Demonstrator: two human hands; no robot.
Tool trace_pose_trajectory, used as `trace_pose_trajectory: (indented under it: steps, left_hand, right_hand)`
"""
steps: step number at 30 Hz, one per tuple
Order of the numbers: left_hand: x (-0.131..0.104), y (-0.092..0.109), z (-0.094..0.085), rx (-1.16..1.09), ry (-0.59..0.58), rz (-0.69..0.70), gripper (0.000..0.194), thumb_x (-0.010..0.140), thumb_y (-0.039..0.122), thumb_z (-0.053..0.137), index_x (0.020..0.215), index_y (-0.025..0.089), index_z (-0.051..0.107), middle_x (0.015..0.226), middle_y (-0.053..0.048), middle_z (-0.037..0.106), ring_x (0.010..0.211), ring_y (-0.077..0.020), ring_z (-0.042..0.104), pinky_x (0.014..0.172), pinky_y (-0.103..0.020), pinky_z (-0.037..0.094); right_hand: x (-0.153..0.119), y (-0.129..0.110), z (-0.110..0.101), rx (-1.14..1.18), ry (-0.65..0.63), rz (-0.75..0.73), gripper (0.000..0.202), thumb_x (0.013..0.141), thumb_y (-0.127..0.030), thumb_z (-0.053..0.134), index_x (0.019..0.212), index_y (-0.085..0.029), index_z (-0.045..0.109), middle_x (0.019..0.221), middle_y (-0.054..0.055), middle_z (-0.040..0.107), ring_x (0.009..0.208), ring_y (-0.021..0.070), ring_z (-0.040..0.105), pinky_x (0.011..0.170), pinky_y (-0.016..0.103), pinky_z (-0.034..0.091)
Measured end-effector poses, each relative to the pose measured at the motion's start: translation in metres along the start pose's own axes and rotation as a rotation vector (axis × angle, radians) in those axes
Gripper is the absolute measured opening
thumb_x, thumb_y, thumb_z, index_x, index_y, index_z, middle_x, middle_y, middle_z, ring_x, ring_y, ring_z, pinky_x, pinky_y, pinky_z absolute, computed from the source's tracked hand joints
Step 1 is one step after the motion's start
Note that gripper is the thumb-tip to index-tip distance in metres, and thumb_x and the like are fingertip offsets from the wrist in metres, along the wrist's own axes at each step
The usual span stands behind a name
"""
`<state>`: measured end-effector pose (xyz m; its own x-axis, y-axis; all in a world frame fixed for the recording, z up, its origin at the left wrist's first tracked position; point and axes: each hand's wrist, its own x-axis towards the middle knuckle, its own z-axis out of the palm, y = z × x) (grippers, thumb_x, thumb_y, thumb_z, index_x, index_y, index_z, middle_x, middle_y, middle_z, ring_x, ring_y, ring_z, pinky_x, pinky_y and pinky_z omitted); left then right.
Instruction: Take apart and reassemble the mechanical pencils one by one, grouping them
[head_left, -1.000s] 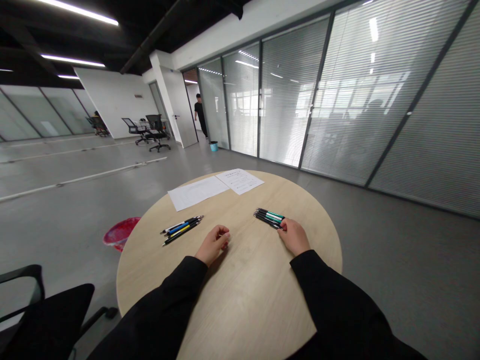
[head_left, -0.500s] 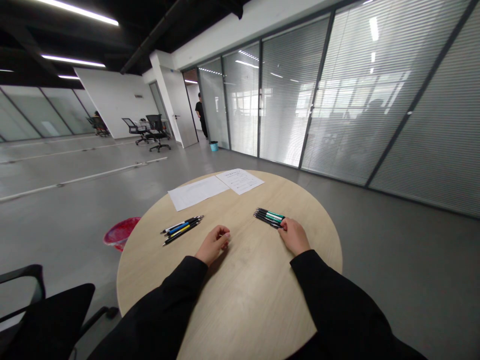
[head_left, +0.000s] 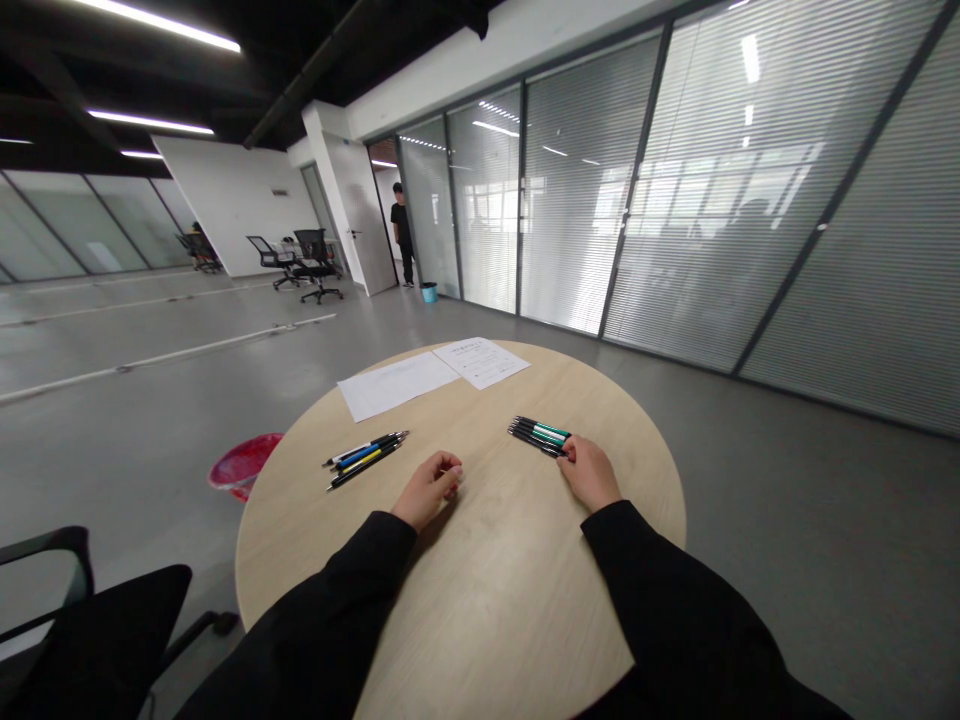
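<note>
On the right side of the round table, my right hand [head_left: 591, 473] is closed at the near ends of several pens [head_left: 538, 434], black and green, laid side by side. Its fingertips cover those ends. My left hand [head_left: 429, 490] rests on the wood nearer the middle, fingers loosely curled in, with nothing visible in it. To the left of that hand, apart from it, lies a second group of pens [head_left: 366, 460] in black, white, blue and yellow. These lie slanted, roughly parallel to one another.
Two paper sheets, one mostly blank [head_left: 397, 385] and one printed [head_left: 481, 362], lie at the far side of the round table [head_left: 480, 620]. A red basin [head_left: 244, 465] and a black chair [head_left: 97, 640] are at the left. A person [head_left: 403, 235] stands in the far doorway.
Both hands and the pens stay as they were. The person in the doorway has come further into view, and the camera view has shifted very slightly.
</note>
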<state>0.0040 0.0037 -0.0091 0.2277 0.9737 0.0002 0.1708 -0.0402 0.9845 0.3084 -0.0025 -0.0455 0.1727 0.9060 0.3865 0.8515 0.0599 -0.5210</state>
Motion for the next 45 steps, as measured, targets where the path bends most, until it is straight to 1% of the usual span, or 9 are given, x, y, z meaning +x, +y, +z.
trace_pose_trajectory:
  steps: [14,23,25,28,30,33,36,40,45]
  left_hand:
    - [0.002,-0.005,-0.001,-0.025,-0.010,0.018,0.033,0.072,0.044,0.071,0.082,0.017,0.056,0.062,0.004,0.054,0.054,-0.0104,0.050,0.053,-0.024,0.039]
    - [0.003,-0.003,-0.007,0.077,0.026,0.054,0.031,0.076,0.047,0.067,0.084,0.018,0.057,0.063,0.003,0.056,0.053,-0.0121,0.050,0.054,-0.025,0.040]
    - [0.005,-0.001,-0.012,0.178,0.063,0.115,0.027,0.077,0.045,0.065,0.083,0.019,0.059,0.066,0.002,0.057,0.055,-0.0138,0.052,0.055,-0.026,0.042]
    - [0.009,0.000,-0.026,0.487,0.169,0.286,0.015,0.081,0.036,0.060,0.081,0.020,0.061,0.076,-0.003,0.062,0.071,-0.0196,0.056,0.067,-0.032,0.045]
    - [0.013,-0.002,-0.036,0.690,0.202,0.356,0.013,0.086,0.031,0.054,0.086,0.021,0.062,0.084,-0.006,0.063,0.078,-0.0225,0.057,0.078,-0.036,0.047]
    - [0.020,-0.005,-0.053,0.920,0.260,0.470,0.018,0.089,0.025,0.048,0.098,0.019,0.063,0.100,-0.011,0.062,0.100,-0.0287,0.056,0.093,-0.043,0.043]
    - [0.027,-0.007,-0.069,1.105,0.338,0.459,0.025,0.091,0.022,0.046,0.106,0.017,0.064,0.108,-0.015,0.061,0.102,-0.0317,0.054,0.094,-0.045,0.042]
    - [0.034,-0.006,-0.086,1.291,0.363,0.393,0.028,0.093,0.022,0.042,0.109,0.016,0.065,0.109,-0.016,0.061,0.099,-0.0315,0.053,0.093,-0.045,0.042]
    - [0.038,-0.007,-0.096,1.410,0.388,0.285,0.030,0.094,0.023,0.042,0.114,0.016,0.064,0.111,-0.016,0.060,0.102,-0.0331,0.052,0.085,-0.042,0.045]
  right_hand:
    - [0.000,0.000,0.004,-0.022,-0.003,0.022,0.002,0.084,-0.021,0.058,0.085,-0.019,0.058,0.080,0.004,0.061,0.075,0.0178,0.055,0.068,0.027,0.036]
    - [-0.002,-0.005,0.004,0.028,0.102,0.003,0.010,0.089,-0.020,0.049,0.086,-0.019,0.059,0.081,0.005,0.061,0.078,0.0193,0.055,0.071,0.028,0.038]
    - [-0.004,-0.011,0.004,0.054,0.115,-0.025,0.011,0.090,-0.020,0.048,0.084,-0.019,0.058,0.082,0.005,0.061,0.078,0.0191,0.055,0.072,0.029,0.038]
    - [-0.008,-0.025,0.003,0.091,0.111,-0.092,0.014,0.090,-0.018,0.046,0.082,-0.019,0.057,0.082,0.005,0.061,0.079,0.0191,0.055,0.074,0.029,0.039]
    - [-0.010,-0.033,0.003,0.122,0.095,-0.139,0.014,0.090,-0.017,0.046,0.081,-0.020,0.057,0.082,0.005,0.061,0.080,0.0193,0.055,0.075,0.029,0.039]
    - [-0.014,-0.044,0.004,0.141,0.056,-0.200,0.016,0.091,-0.016,0.046,0.080,-0.020,0.057,0.083,0.005,0.061,0.081,0.0191,0.055,0.077,0.028,0.039]
    - [-0.016,-0.050,0.005,0.147,0.018,-0.248,0.015,0.090,-0.015,0.047,0.080,-0.020,0.057,0.082,0.005,0.061,0.081,0.0190,0.055,0.076,0.028,0.039]
    - [-0.017,-0.053,0.006,0.154,-0.006,-0.291,0.015,0.090,-0.015,0.049,0.079,-0.019,0.058,0.082,0.004,0.060,0.080,0.0185,0.055,0.075,0.028,0.038]
    - [-0.018,-0.055,0.005,0.166,-0.032,-0.303,0.015,0.091,-0.015,0.048,0.080,-0.020,0.058,0.081,0.004,0.060,0.080,0.0183,0.054,0.074,0.027,0.038]
